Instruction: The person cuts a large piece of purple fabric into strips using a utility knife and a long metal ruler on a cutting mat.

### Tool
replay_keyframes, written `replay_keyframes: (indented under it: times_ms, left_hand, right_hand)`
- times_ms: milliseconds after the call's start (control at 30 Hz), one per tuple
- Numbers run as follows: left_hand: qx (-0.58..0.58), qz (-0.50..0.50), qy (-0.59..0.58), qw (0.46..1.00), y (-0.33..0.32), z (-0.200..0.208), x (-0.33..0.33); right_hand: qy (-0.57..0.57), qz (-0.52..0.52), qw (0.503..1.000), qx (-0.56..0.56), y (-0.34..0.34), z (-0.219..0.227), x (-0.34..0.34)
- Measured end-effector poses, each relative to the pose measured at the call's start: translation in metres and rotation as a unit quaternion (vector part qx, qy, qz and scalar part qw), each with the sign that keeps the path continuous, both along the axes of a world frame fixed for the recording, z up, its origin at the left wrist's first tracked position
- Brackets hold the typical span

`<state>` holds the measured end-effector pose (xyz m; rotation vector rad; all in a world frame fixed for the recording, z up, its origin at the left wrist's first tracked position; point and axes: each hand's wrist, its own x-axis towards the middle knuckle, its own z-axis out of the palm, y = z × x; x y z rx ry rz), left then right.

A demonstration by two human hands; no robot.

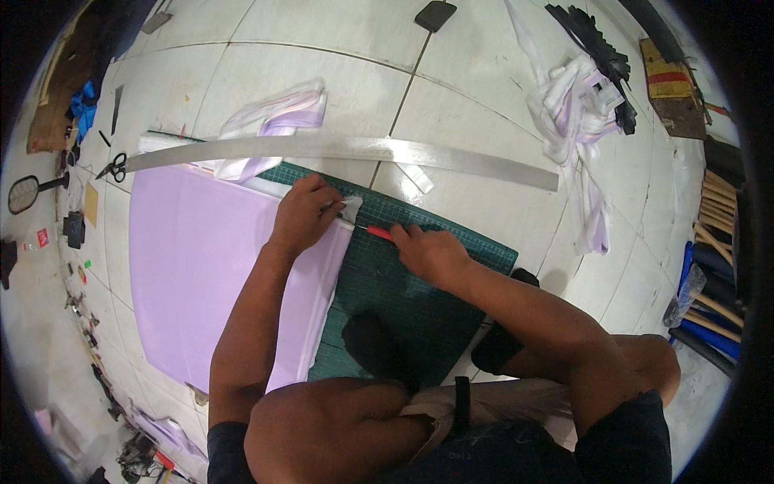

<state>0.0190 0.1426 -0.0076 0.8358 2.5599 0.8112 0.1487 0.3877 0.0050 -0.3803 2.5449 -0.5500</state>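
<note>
A stack of lilac fabric [205, 266] with pale layered edges lies partly over a dark green cutting mat [403, 298]. At the fabric's far right corner, my left hand [305, 216] is closed, its fingertips pinching a small whitish fabric scrap [352, 206]. My right hand [431, 253] grips a red-handled cutter [379, 233] over the mat. The cutter's thin metal end points left and reaches that corner. Beyond both hands, a long metal ruler [347, 148] lies crosswise over the far edge of the fabric and the mat.
Black scissors [118, 168] lie by the ruler's left end. Lilac and white offcuts [274, 121] sit beyond the ruler, with a bigger heap [564, 121] at far right beside black strips [597, 44]. My foot [371, 343] rests on the mat. Rolls and sticks [717, 266] line the right side.
</note>
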Motion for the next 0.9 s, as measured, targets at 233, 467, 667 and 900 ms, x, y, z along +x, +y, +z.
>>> replay_keyframes:
  times_ms: [233, 467, 667, 900]
  left_hand:
    - [0.028, 0.046, 0.019, 0.998, 0.003, -0.009, 0.005]
    - [0.083, 0.148, -0.050, 0.984, 0.005, -0.009, -0.003]
    - [0.191, 0.353, 0.110, 0.909, -0.035, 0.008, -0.009]
    - [-0.134, 0.443, 0.208, 0.861, -0.175, -0.013, 0.012]
  right_hand:
    - [-0.013, 0.009, 1.000, 0.022, 0.014, 0.011, 0.004]
    - [-0.061, -0.013, 0.998, -0.005, 0.020, 0.037, -0.008]
    - [0.112, -0.174, 0.978, 0.013, 0.077, 0.030, -0.046]
    - [0.125, -0.102, 0.987, 0.003, 0.106, 0.017, -0.087]
